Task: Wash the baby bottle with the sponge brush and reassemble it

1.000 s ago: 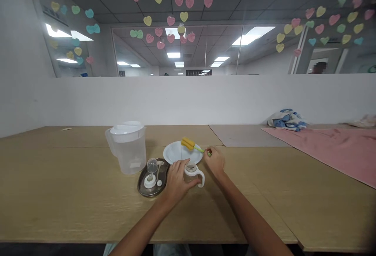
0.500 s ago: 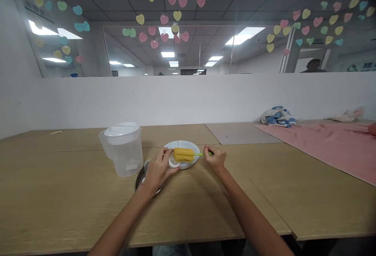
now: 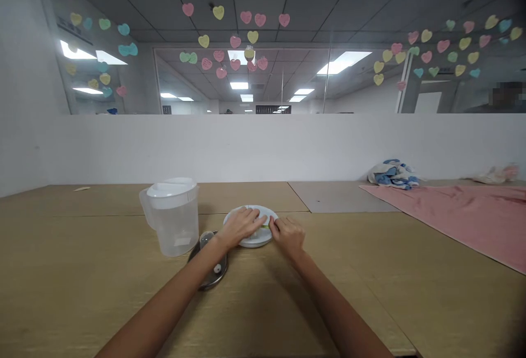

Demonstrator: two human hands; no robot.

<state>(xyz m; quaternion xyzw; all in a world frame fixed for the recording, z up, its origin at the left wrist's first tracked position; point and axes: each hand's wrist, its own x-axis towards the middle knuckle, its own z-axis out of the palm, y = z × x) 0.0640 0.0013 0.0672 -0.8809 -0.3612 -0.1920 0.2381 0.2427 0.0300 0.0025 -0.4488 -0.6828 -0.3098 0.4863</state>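
Note:
My left hand [image 3: 243, 223] is closed over a white plate [image 3: 236, 216], its fingers curled round something mostly hidden beneath them. A bit of clear material shows under its fingertips. My right hand [image 3: 289, 236] is closed at the plate's right rim, gripping the thin green handle [image 3: 266, 226] of a sponge brush. The brush's yellow sponge head is out of sight behind my left hand. Below my left wrist lies a dark round metal tray [image 3: 222, 276], partly covered by my forearm. A clear domed piece [image 3: 206, 238] and a small white piece [image 3: 217, 268] are in it.
A translucent lidded pitcher [image 3: 176, 226] stands left of the tray. Against the back wall lies a crumpled blue and white cloth [image 3: 393, 174], near a pink cloth [image 3: 447, 204] spread at right. Farther right is a crumpled plastic bag [image 3: 495, 175]. A person [image 3: 503, 97] shows behind the glass.
My right hand has moved left towards my left hand. The yellow sponge head and a white-rimmed piece in my left hand, both visible before, are now hidden. The camera has tilted slightly upward.

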